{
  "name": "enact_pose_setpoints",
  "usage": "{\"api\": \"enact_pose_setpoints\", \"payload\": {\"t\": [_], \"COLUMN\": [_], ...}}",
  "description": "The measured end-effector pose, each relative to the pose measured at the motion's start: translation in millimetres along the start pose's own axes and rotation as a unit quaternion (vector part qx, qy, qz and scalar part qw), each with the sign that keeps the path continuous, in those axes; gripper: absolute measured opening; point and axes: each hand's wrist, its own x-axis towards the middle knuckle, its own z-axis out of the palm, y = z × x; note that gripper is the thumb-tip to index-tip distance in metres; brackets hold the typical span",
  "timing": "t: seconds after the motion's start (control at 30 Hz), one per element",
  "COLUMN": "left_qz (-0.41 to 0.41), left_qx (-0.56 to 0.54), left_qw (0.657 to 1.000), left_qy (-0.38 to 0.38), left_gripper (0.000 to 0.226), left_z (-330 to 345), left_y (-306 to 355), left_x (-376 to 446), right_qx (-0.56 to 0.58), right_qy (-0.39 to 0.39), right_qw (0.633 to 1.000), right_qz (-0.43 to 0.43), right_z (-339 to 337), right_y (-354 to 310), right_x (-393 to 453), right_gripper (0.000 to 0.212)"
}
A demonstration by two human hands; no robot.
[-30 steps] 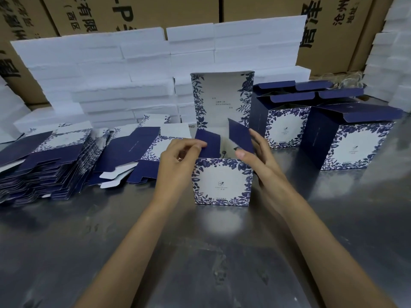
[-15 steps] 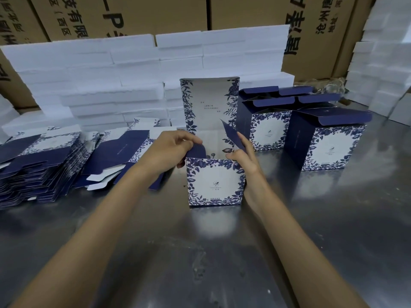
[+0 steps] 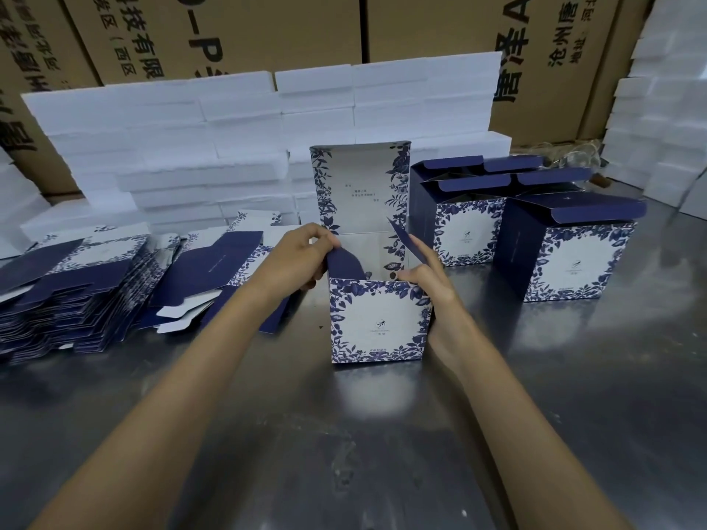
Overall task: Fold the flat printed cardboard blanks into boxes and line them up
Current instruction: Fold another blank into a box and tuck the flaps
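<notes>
Both hands reach forward, left hand (image 3: 302, 262) seemingly pinching, right hand (image 3: 428, 279) straight-fingered.

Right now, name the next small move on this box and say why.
Probably fold both side flaps inward. The left hand pinches the left flap, the right hand touches the right flap, both flaps are only partly down, and the lid stands upright behind.

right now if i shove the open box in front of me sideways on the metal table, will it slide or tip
Probably slide. The open blue-and-white floral cardboard box sits flat on a smooth, shiny metal table, so it likely skids easily. It looks empty and thin-walled, so likely light. Its tall lid panel stands upright at the back, so a high push might tip it or flex the card; push low.
</notes>
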Motion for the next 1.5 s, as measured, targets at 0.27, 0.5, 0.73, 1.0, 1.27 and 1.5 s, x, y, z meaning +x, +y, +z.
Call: {"api": "enact_pose_setpoints", "payload": {"t": [0.27, 0.5, 0.73, 1.0, 1.27, 1.5], "left_qz": [0.077, 0.086, 0.101, 0.090, 0.088, 0.065], "left_qx": [-0.173, -0.302, -0.279, -0.288, -0.289, -0.307], "left_qw": [0.977, 0.947, 0.953, 0.950, 0.951, 0.948], "left_qy": [0.097, 0.063, 0.068, 0.076, 0.067, 0.061], "left_gripper": [0.027, 0.024, 0.017, 0.021, 0.023, 0.024], "left_z": [25, 41, 28, 26, 26, 26], "left_y": [-21, -37, -42, -43, -45, -41], "left_x": [-17, -33, -32, -34, -36, -37], "right_qx": [-0.007, -0.193, -0.379, -0.444, -0.413, -0.401], "right_qy": [-0.105, -0.053, -0.113, -0.114, -0.098, -0.088], "right_qw": [0.990, 0.969, 0.904, 0.879, 0.896, 0.902], "right_qz": [0.097, 0.148, 0.165, 0.128, 0.129, 0.137], "right_z": [-18, -22, -7, -3, -1, -2], "right_y": [-35, -48, -71, -74, -77, -75], "right_x": [-2, -13, 0, 14, 30, 42], "right_gripper": [0.077, 0.076, 0.055, 0.057, 0.054, 0.049]}}
